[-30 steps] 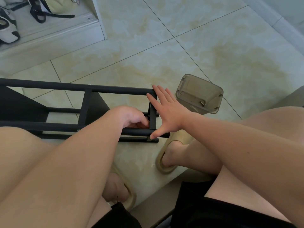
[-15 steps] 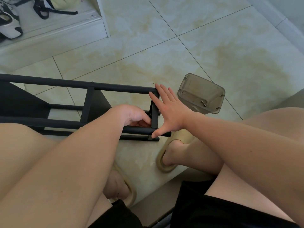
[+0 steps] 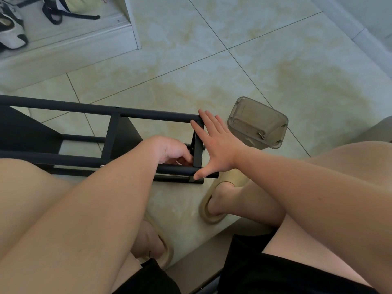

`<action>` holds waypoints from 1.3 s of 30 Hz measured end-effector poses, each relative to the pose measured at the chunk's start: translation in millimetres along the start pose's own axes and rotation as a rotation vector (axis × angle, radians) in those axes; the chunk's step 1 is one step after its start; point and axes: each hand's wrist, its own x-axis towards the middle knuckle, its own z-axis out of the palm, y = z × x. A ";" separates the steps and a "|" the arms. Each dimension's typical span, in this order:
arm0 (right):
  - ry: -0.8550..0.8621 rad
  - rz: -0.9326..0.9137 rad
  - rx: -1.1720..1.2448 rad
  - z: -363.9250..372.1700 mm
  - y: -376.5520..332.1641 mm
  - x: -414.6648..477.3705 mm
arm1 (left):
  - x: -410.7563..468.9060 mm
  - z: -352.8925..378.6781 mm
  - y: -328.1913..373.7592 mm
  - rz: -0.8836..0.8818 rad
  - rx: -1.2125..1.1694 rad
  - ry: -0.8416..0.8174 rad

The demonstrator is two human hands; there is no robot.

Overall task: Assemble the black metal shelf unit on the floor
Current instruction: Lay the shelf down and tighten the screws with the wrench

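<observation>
Almost nothing is shifted since the earlier frames: the black shelf unit (image 3: 148,113) is kept on its side on the tiled floor, so a fastening step is judged under way. The right hand (image 3: 216,145) is spread flat against the end crosspiece (image 3: 198,149). The left hand (image 3: 169,150) is curled inside that end, and what it pinches, if anything, is hidden. In the plastic tub (image 3: 250,111) a small metal part (image 3: 261,134) is glimpsed, too small to identify.

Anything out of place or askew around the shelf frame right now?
Nothing spilled or damaged. The shelf unit lies on its side, braced by the flat right hand, as assembly would need. Only oddity: the clear plastic box holding one small metal part sits close beside the slipper.
</observation>
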 end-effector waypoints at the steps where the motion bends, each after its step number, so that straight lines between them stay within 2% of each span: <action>1: 0.000 0.000 0.002 0.1 -0.2 -0.1 | 0.5 0.2 0.0 0.010 0.006 0.009; 10: 0.001 -0.002 0.011 -0.6 -0.3 -0.8 | 1.6 1.5 -0.4 0.009 -0.002 0.029; 16: 0.006 -0.002 0.009 0.7 -1.3 -1.4 | -1.9 -0.3 -0.9 -0.011 -0.039 -0.031; 22: 0.011 0.000 0.015 0.4 -1.3 -1.4 | 3.6 1.7 -1.2 0.030 0.031 0.096; 39: 0.012 -0.002 0.023 0.2 -1.4 -2.2 | -1.8 0.5 -1.8 0.015 -0.068 -0.034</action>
